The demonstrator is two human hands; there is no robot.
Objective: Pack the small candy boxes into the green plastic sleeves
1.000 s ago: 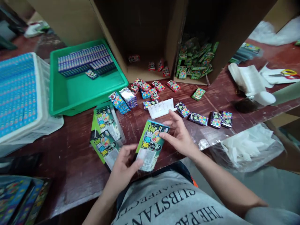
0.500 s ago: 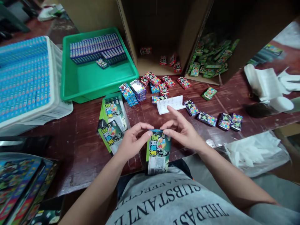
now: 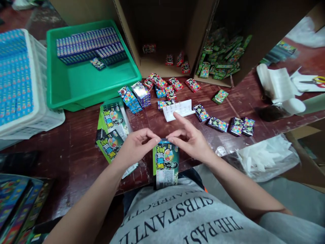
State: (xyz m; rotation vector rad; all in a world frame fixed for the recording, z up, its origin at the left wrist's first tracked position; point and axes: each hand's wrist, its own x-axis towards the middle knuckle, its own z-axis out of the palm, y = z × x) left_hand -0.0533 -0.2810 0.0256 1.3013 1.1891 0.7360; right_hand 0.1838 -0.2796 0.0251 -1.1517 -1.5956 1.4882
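Note:
A green and black printed pouch [image 3: 166,161] stands upright at the table's front edge, against the grey shirt. My left hand [image 3: 135,145] pinches its top edge near the middle, thumb against forefinger. Close beside it, my right hand [image 3: 193,140] pinches the same edge with thumb and a curled finger, while another finger points outward. Whether the mouth is parted between them is too small to tell. More such pouches [image 3: 109,140] lie overlapped left of my left hand. Beyond my right fingertips is a folded white plastic strip [image 3: 177,110].
Small candy boxes [image 3: 217,124] lie scattered across the table. A green tray [image 3: 83,89] and white crate [image 3: 42,84] hold rows of boxes. Tall cartons [image 3: 162,69] stand behind. To the right are a plastic bag [image 3: 266,157], a lidded jar [image 3: 293,106] and scissors [image 3: 316,81].
The view has shifted, so most things sit further left. My two hands have drawn closer together along the pouch's top edge, fingertips now nearly meeting.

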